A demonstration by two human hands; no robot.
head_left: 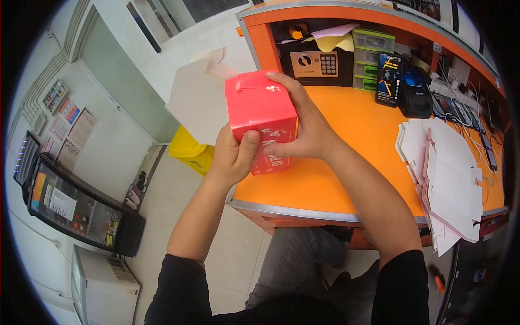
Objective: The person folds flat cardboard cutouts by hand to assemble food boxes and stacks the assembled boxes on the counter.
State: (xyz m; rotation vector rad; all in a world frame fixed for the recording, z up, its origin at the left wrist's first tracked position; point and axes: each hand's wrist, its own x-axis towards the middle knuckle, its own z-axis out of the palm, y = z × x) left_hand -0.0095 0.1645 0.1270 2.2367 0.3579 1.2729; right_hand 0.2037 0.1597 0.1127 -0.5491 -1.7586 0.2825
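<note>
Both hands hold a small red carton with white print, above the left end of the orange counter. My left hand grips its lower left side, the thumb pressed on the printed face. Around the right side wraps my right hand, its fingers at the top edge and its thumb across the printed face. The carton's top looks closed. Behind it to the left are pale flat cardboard pieces; what supports them is hidden.
Unfolded white cartons lie piled on the counter's right. At the back stand a safe, green drawers, a boxed phone, a black printer and tangled cables. A yellow bin stands on the floor at left.
</note>
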